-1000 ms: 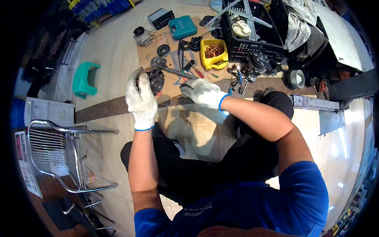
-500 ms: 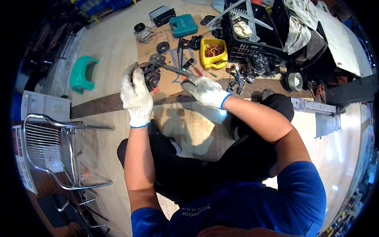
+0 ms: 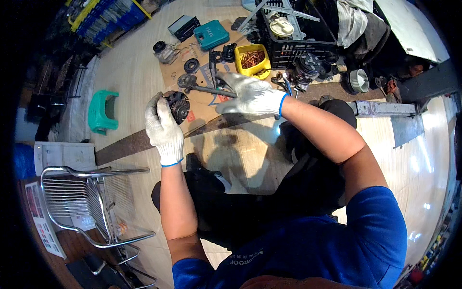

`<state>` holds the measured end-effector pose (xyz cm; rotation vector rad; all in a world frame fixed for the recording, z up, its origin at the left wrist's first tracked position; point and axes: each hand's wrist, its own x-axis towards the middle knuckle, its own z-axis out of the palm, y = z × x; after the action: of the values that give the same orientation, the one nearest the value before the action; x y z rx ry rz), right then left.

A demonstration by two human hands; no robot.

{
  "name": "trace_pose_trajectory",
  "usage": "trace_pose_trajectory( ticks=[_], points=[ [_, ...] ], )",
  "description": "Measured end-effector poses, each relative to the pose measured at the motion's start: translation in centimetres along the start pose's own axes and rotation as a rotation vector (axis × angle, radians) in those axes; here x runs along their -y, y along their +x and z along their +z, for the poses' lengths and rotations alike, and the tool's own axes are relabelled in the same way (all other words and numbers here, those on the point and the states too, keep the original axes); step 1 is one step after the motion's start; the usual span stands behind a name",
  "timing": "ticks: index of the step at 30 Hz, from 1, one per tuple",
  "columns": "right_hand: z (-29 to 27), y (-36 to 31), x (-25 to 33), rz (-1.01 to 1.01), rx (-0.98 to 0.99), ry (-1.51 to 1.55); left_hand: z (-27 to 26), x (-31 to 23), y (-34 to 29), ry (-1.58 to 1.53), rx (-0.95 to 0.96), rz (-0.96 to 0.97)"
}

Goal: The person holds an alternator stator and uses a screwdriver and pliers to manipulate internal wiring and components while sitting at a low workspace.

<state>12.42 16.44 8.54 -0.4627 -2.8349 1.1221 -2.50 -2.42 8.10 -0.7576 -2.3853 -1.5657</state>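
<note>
My left hand (image 3: 163, 126), in a white knit glove, is closed at the left edge of a round, dark, finned alternator part (image 3: 179, 107) with a coppery tint. The fingers cover part of its rim. My right hand (image 3: 252, 96), also gloved, has its fingers spread around the handle end of a dark hammer (image 3: 207, 89). The hammer's head points left, just above the finned part. Underneath is a flattened cardboard sheet (image 3: 168, 72). A black ring-shaped pulley (image 3: 191, 65) lies beyond the hammer head.
A cut yellow jug (image 3: 264, 71) with copper-coloured pieces, a teal tool case (image 3: 211, 34) and a black crate (image 3: 293, 53) stand at the far side. A green stool (image 3: 100, 118) and a metal chair (image 3: 72, 207) are on the left. Motor parts (image 3: 308, 67) lie right.
My right hand has opened its fingers from around the hammer handle. The hammer appears lower and further left. The left hand stays at the finned part. My view has shifted slightly.
</note>
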Motion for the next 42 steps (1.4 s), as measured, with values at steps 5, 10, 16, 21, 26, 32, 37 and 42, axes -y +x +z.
trace_pose_trajectory(
  ticks=[5,10,16,21,26,32,37,42],
  points=[
    [2.1,1.7,0.1,-0.044,0.036,0.091,1.2,-1.1,-1.1,0.042,0.087,0.083],
    [5.7,3.2,-2.0,-0.243,-0.113,0.039,2.4,-1.2,-1.2,0.044,0.128,0.201],
    [3.3,2.1,-0.5,-0.211,-0.126,-0.038,1.4,-0.8,-0.7,-0.005,0.198,0.08],
    [1.7,2.1,-0.6,-0.176,-0.04,-0.097,0.6,1.6,0.3,-0.255,0.351,-0.13],
    [1.3,2.0,-0.6,-0.178,0.029,-0.11,-0.1,1.1,0.5,-0.934,0.357,-0.594],
    [4.3,2.8,-2.3,-0.409,0.064,-0.041,-1.6,1.1,1.9,-1.23,0.397,-0.747],
    [7.3,2.5,-1.5,-0.393,0.071,0.013,-1.9,3.2,2.3,-1.287,0.267,-0.763],
    [7.8,2.5,-2.0,-0.508,0.004,-0.105,-1.1,3.4,2.6,-1.321,0.14,-0.78]
  ],
)
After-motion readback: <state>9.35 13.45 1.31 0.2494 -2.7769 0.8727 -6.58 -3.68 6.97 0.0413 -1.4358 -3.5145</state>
